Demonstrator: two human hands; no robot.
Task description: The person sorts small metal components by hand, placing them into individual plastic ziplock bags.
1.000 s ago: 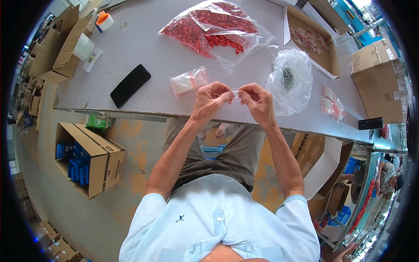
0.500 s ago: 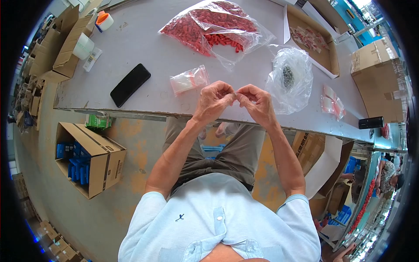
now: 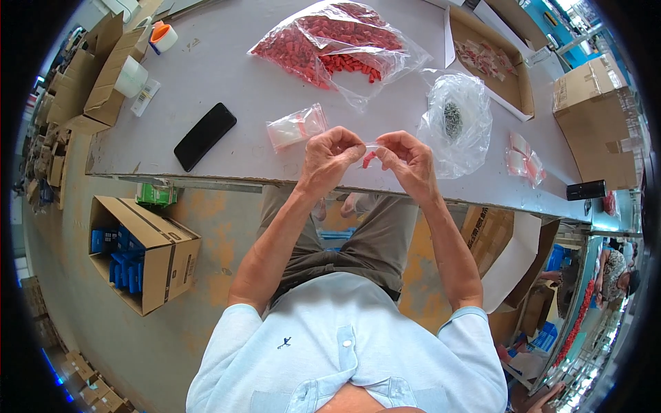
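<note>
My left hand (image 3: 332,157) and my right hand (image 3: 407,160) meet over the near edge of the grey table (image 3: 227,82), both pinching a small clear bag (image 3: 370,153) with red pieces inside. Just left of them on the table lies a small stack of empty clear bags (image 3: 296,128). Beyond the hands sits a large clear bag of red plugs (image 3: 323,38), open toward me. To the right is a crumpled clear bag of dark small parts (image 3: 454,120).
A black phone (image 3: 204,135) lies at the left. Tape rolls (image 3: 131,76) and cardboard boxes stand at the far left. A shallow cardboard tray (image 3: 492,58) holds filled small bags; two more filled bags (image 3: 523,158) lie right. An open box of blue items (image 3: 138,251) sits on the floor.
My hands have drawn closer together on the small bag and moved slightly toward me; red pieces now show inside it.
</note>
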